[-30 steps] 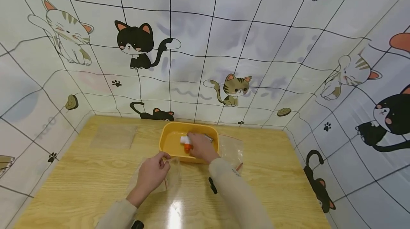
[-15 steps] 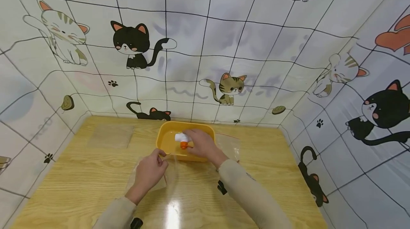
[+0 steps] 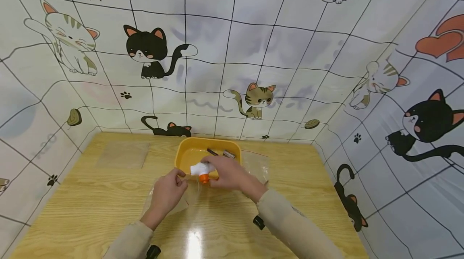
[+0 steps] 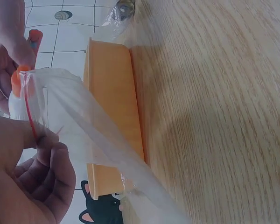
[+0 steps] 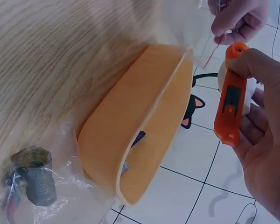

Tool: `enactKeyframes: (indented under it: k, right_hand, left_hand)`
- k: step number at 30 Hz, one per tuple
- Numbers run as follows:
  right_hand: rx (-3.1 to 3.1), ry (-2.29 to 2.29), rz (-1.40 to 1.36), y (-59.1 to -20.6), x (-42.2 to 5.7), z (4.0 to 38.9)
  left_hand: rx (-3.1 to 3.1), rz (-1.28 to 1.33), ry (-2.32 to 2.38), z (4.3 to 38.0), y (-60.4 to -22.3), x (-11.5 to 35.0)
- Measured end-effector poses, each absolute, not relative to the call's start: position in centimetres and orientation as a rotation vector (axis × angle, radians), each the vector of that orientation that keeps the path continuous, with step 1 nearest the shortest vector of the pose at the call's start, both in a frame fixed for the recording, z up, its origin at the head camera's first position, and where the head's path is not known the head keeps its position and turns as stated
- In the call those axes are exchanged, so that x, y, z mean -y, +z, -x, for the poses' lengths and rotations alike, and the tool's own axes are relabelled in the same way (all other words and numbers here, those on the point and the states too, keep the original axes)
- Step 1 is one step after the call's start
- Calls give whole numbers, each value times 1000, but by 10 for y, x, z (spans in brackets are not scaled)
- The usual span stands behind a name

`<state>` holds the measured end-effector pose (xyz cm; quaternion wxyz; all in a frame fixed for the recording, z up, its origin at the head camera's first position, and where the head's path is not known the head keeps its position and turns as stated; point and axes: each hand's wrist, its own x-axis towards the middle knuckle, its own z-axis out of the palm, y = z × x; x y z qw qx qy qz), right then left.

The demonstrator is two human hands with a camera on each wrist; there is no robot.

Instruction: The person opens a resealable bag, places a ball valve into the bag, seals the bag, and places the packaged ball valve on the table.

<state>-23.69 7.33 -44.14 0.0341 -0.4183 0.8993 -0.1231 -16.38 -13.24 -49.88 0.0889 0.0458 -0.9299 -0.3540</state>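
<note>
My right hand point(image 3: 230, 174) grips a white plastic ball valve point(image 3: 197, 169), its thumb on the orange handle point(image 5: 231, 107). The valve is held above the front rim of the yellow bin point(image 3: 180, 158). Close by on the left, my left hand point(image 3: 167, 192) pinches the mouth of a clear zip bag point(image 4: 84, 107) with a red seal line. In the left wrist view the bag's mouth overlaps the orange handle, and its body hangs down toward the table. A dark thin piece point(image 3: 212, 152) and a small silvery piece point(image 3: 228, 154) lie in the bin.
Right of the bin lies another clear bag point(image 3: 257, 162); in the right wrist view it contains a metal pipe fitting point(image 5: 39, 186). A flat clear sheet or bag point(image 3: 123, 154) lies at the table's back left. A cat-print curtain point(image 3: 217, 49) surrounds the wooden table point(image 3: 90, 210).
My right hand has lifted the ball valve out of the bin and brought it toward me and the left hand. The left hand keeps its hold on the bag's mouth.
</note>
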Motion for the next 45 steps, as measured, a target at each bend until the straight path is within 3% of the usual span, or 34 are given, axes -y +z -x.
enactKeyframes:
  k: [27, 45]
  right_hand:
    - [-2537, -34, 1815, -462, -61, 208]
    - [-2670, -211, 1485, -471, -53, 205]
  left_hand:
    - [2714, -42, -1137, 157, -494, 124]
    - [2689, -8, -1191, 158, -495, 121]
